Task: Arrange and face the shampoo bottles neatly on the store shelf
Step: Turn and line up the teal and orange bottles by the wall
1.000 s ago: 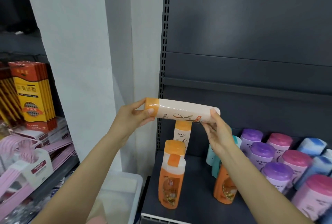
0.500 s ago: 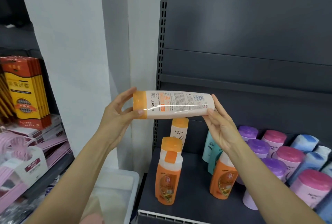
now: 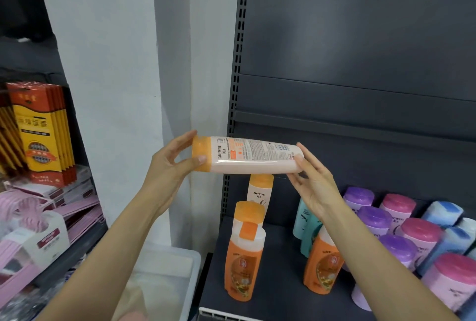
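I hold a cream bottle with an orange cap (image 3: pixel 247 156) sideways above the dark shelf (image 3: pixel 278 292), its printed back label facing me. My left hand (image 3: pixel 170 166) pinches the cap end between thumb and fingers. At the base end, the fingers of my right hand (image 3: pixel 313 181) support and pinch the bottle. A matching cream bottle (image 3: pixel 260 192) stands upright at the shelf's back, just below the held one. Two orange bottles (image 3: pixel 243 253) (image 3: pixel 322 264) stand at the front left; my right forearm partly hides the second.
Teal bottles (image 3: pixel 305 225) stand behind my right wrist. Purple, pink and blue capped bottles (image 3: pixel 401 233) fill the shelf's right side. A white bin (image 3: pixel 185 269) sits on the floor left of the shelf. Red-yellow boxes (image 3: pixel 38 130) and pink packages (image 3: pixel 31 223) fill a neighbouring rack.
The bottle was rolled between my hands, so the front label turned away and the printed back label now faces me. Both hands kept their ends and the bottle stayed level.
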